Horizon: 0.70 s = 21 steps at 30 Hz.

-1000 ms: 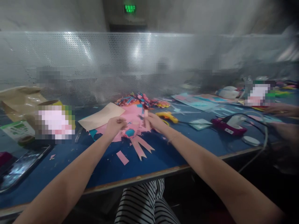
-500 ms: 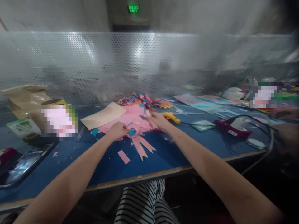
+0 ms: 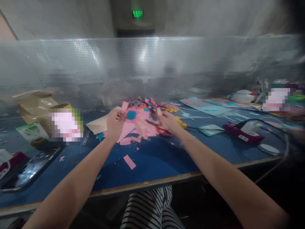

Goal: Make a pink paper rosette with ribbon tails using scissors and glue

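My left hand [image 3: 116,122] is closed on the left edge of a pink paper rosette [image 3: 131,115] with a blue centre. A short pink tail sticks up beside those fingers. To the right, my right hand [image 3: 167,121] pinches a small pink paper strip [image 3: 159,111]. Just below it lie red-handled scissors [image 3: 166,131], their dark blades pointing left over pink paper pieces [image 3: 143,128]. A cream sheet [image 3: 97,124] is partly covered by my left hand. One loose pink rectangle [image 3: 130,162] lies nearer the table's front edge.
Colourful paper pieces [image 3: 145,103] are heaped behind the rosette. A yellow glue gun [image 3: 180,122] is right of my right hand, near a purple power strip [image 3: 244,133]. At left are a phone [image 3: 32,170], a green-white box [image 3: 32,133] and a brown paper bag [image 3: 35,103].
My left hand has raised and turned the rosette; its forked tails, which hung toward me, now point elsewhere. My right hand has shifted slightly right with the strip, and the red scissor handles have come into view.
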Motion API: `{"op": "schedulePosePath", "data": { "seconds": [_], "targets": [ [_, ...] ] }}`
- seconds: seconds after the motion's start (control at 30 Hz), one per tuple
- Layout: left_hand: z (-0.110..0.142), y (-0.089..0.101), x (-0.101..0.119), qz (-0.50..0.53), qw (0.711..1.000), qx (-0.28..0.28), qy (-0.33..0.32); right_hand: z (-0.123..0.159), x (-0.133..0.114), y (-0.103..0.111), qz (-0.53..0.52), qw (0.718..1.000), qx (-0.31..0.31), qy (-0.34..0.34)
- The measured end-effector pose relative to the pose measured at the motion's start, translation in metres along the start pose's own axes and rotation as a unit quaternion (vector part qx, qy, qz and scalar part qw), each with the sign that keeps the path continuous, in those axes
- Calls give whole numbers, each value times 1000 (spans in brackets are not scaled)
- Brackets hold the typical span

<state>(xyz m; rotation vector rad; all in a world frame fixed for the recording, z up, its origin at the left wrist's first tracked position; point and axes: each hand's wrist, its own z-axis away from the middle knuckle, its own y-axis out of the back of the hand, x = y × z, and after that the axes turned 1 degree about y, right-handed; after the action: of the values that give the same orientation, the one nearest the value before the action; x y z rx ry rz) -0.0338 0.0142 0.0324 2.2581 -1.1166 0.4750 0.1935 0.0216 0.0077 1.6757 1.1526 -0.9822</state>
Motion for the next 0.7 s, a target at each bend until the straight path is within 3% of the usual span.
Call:
{"op": "schedulePosePath", "data": {
  "seconds": [0.1, 0.3, 0.37, 0.5, 0.7],
  "targets": [
    [-2, 7, -2, -52, 989, 44, -128, 1, -4, 2, -6, 1000, 28, -11],
    [3, 3, -16, -143, 955, -74, -251, 2, -5, 2, 9, 1000, 26, -6],
    [4, 3, -16, -191, 941, -76, -269, 4, -7, 2, 21, 999, 32, -2],
    [6, 5, -12, -235, 936, -25, -260, 7, -10, 1, 32, 999, 30, 4],
    [7, 6, -7, -194, 949, -70, -237, 3, -2, 3, 27, 999, 10, 18]
  ]
}}
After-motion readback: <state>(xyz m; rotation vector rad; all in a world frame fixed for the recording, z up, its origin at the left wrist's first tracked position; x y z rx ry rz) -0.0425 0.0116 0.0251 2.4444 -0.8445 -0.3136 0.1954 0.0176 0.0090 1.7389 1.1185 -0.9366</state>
